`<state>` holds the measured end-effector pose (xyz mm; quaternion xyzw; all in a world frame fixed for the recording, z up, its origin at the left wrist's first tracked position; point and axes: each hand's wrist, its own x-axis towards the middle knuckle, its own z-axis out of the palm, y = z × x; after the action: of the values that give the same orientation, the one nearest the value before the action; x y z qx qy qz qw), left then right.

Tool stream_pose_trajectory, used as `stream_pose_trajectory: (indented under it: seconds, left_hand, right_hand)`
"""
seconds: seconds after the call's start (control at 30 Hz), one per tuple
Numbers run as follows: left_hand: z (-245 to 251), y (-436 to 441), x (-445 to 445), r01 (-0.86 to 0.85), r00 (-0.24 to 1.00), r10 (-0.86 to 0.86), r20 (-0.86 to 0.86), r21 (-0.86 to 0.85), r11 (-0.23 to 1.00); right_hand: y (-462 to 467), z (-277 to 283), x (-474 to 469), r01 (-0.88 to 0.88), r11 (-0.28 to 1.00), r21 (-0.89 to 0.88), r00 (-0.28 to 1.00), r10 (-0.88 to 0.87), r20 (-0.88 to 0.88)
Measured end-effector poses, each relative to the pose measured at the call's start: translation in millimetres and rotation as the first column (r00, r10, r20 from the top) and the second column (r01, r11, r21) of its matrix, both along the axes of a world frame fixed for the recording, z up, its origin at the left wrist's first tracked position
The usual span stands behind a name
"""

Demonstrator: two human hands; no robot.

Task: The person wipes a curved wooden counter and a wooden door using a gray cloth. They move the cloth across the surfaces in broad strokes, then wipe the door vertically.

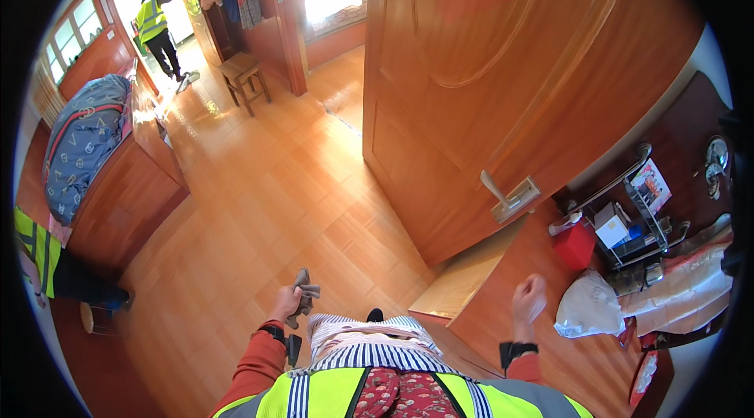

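Observation:
My left hand point(287, 304) grips a crumpled grey-brown cloth point(305, 297) above the tiled floor point(253, 200), left of my striped apron point(377, 338). My right hand point(529, 299) is raised with its fingers curled over a reddish wooden surface; nothing shows in it, though the inside of the palm is hidden. Ahead of me and to the right stands a wooden door point(459, 82) with a metal lever handle point(506, 199). A white plastic bag point(591, 306) lies to the right of my right hand, near a red box point(574, 244).
One person point(154, 29) in a yellow vest stands at the far doorway; another point(38, 250) is at the left edge. A wooden stool point(244, 79) stands ahead. A bed point(141, 182) with blue bedding is at left, a metal rack point(645, 224) at right.

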<state>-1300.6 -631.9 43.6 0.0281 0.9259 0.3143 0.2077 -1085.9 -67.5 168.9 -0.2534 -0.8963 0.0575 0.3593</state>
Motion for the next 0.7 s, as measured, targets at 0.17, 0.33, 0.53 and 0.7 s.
stream_pose_trajectory:
  seconds: [0.17,0.33,0.53,0.7]
  left_hand:
    - [18.1,-3.2,-48.4,0.019,0.999,-0.018,-0.045,0.019,1.000]
    - [16.0,-32.6,-93.6,-0.033,0.998,0.039,-0.052,0.103,0.994]
    - [58.3,-71.5,-158.1,-0.227,0.973,0.137,0.187,0.648,0.727]
    - [98.4,-82.2,-213.2,-0.266,0.963,0.182,0.197,0.789,0.554]
  right_hand:
    - [39.5,106.1,-94.0,-0.016,0.983,-0.181,0.925,-0.054,-0.375]
    - [71.9,176.6,-149.7,-0.055,0.937,-0.344,0.835,-0.146,-0.531]
    - [83.8,196.8,-192.5,-0.332,0.762,-0.555,0.798,-0.086,-0.596]
    - [74.1,189.0,-204.6,-0.290,0.780,-0.554,0.747,-0.177,-0.641]
